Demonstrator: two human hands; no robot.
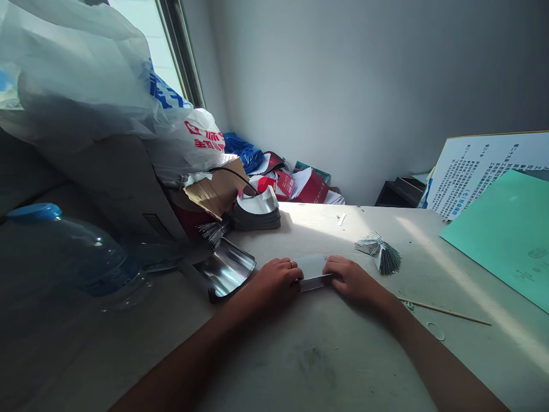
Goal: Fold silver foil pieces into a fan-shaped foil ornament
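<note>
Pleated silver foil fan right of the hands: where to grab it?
Probably the pinched waist of the pleated silver foil fan, from above, using the right hand, which sits just to its lower left. The waist is the narrowest, most gathered part, so fingers can close across it; the thin splayed pleats at the lower right look easy to crush.

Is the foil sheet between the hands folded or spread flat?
Partly folded: the foil sheet has a strip turned over along its near edge, and the left hand and right hand touch its two ends.
</note>
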